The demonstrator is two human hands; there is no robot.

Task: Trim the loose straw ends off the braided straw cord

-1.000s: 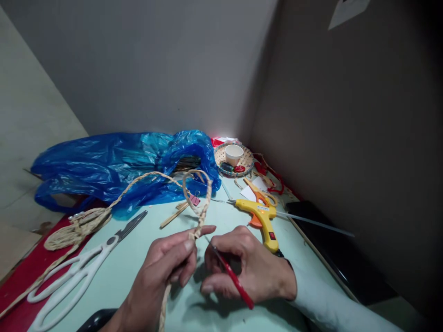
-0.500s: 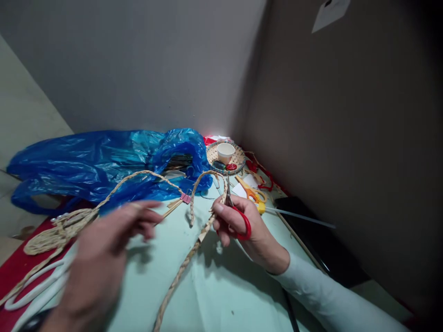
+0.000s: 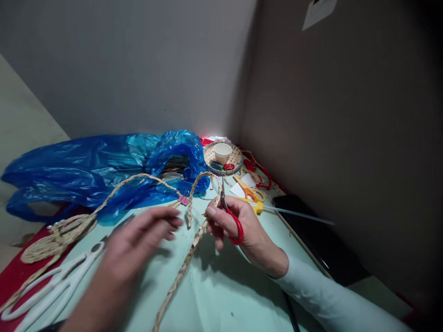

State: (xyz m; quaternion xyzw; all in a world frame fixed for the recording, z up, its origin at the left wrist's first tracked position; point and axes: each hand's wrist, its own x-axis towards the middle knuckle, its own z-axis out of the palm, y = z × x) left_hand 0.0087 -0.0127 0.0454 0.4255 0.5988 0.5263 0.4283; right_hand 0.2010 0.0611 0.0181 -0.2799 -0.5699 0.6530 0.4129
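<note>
the right hand [image 3: 238, 226] is shut on small red scissors [image 3: 232, 222], blades pointing up and away, right beside the braid [image 3: 183, 267]. the braid runs long from the near table [image 3: 221, 290] edge up to the right hand, then loops left. the left hand [image 3: 138, 244] is open and blurry, holding nothing, just left of the braid. three scissors: red, white [image 3: 51, 286], orange [image 3: 249, 189]. one blue bag [image 3: 86, 166].

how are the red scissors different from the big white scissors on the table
The red scissors are small and gripped in the right hand, blades pointing up by the braided cord; the white scissors are far larger and lie flat on the table, unheld, near the left hand. Both have looped handles.
</note>
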